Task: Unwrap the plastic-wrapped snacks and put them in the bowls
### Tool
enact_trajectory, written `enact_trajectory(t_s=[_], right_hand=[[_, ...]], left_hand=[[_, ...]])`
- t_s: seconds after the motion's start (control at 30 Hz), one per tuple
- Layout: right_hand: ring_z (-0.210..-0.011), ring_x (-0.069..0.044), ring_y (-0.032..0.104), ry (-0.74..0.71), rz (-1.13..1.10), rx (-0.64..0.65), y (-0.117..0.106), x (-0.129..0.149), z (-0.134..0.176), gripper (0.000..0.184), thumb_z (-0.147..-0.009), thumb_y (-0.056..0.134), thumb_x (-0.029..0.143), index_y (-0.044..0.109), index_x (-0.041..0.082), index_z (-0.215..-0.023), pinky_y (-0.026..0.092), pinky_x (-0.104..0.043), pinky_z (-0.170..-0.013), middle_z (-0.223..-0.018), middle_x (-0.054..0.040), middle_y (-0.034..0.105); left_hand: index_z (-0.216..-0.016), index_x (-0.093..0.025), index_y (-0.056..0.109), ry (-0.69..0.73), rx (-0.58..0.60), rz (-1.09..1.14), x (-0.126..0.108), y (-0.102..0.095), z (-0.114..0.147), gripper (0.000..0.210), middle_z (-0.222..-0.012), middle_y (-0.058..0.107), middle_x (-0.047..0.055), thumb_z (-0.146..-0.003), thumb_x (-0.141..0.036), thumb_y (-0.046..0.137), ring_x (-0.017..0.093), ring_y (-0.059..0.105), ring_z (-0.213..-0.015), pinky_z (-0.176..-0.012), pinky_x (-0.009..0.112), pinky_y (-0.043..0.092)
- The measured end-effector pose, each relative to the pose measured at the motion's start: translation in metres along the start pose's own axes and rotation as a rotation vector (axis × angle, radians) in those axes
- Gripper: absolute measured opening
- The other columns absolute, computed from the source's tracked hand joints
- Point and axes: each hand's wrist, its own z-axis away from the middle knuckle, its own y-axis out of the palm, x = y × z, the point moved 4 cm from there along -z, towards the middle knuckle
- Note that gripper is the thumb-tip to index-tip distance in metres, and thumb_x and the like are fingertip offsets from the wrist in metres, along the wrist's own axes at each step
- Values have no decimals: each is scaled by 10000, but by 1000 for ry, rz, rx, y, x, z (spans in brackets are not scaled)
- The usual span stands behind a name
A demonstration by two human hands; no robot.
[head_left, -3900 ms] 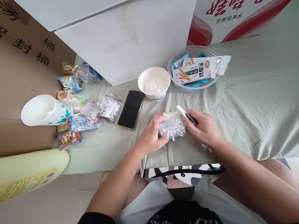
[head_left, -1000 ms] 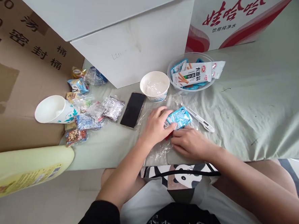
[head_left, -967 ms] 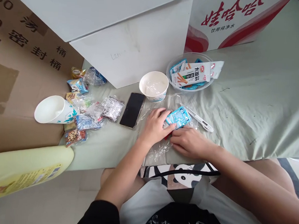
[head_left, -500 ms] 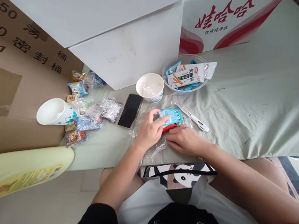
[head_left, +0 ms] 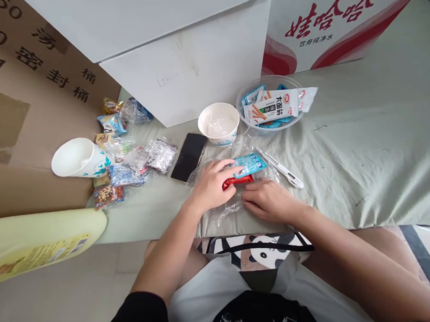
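Note:
My left hand [head_left: 213, 184] is bent around the left end of a shiny red snack packet [head_left: 240, 181], thumb below it. Its longer fingers reach over the edge of a light blue snack packet [head_left: 251, 165], which lies just above the red one. At the red packet's right end, my right hand [head_left: 267, 199] rests with fingers curled in; its fingertips are hidden, and clear plastic lies beside them. Both packets lie on a crumpled clear plastic bag [head_left: 230, 209]. A white utility knife [head_left: 280, 169] lies to the right of the blue packet.
Behind are a paper bowl [head_left: 218, 123] and a clear plastic tub [head_left: 268, 127] of snack packets. Left of my hands are a phone [head_left: 189, 156], several wrapped snacks [head_left: 125, 175] and a tipped paper cup [head_left: 82, 158]. White boxes [head_left: 191, 77] and a brown carton [head_left: 38, 135] border the cloth-covered surface.
My left hand has slid slightly left and down, off most of the blue packet, so more of the red packet shows. My right hand stays almost in place. The view has shifted slightly.

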Motion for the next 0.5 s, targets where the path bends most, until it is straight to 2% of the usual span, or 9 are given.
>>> enact_trajectory(t_s=[0.1,0.23,0.3,0.43,0.5], right_hand=[[-662,-141,486,2,-12,5,0,-1,0,304,-1018,472,228,661,173,-787,309,-335,-728,-783,-28,658],[-691,-152,526,-4,3,-9,1,-1,0,306,-1021,469,231,682,168,-809,305,-340,-723,-812,-43,686],[-702,-155,544,-12,5,-12,2,0,0,301,-1021,472,232,694,165,-828,308,-342,-728,-835,-50,704],[-697,-155,551,-10,-6,-17,1,0,-1,295,-1011,487,219,683,168,-796,310,-339,-730,-806,-49,705],[-702,-156,553,-6,-14,-17,1,0,-1,289,-1006,494,217,673,171,-783,315,-336,-739,-795,-47,700]], left_hand=[[-1366,-230,662,-9,-15,63,1,-2,0,503,-1443,620,83,-892,-120,534,258,602,-1322,-1173,441,476],[-1320,-232,647,-8,22,-72,-9,4,-1,504,-1591,518,89,-831,-111,617,348,472,-1455,-1188,559,433],[-1300,-238,628,21,37,-108,-15,8,-2,495,-1629,496,66,-827,-91,622,341,410,-1513,-1188,578,421],[-1290,-258,624,65,36,-96,-19,10,-2,440,-1571,577,35,-886,-88,582,287,528,-1431,-1138,533,466],[-1346,-267,614,70,37,-70,-17,8,-2,447,-1560,589,40,-927,-121,568,286,581,-1379,-1116,520,484]])
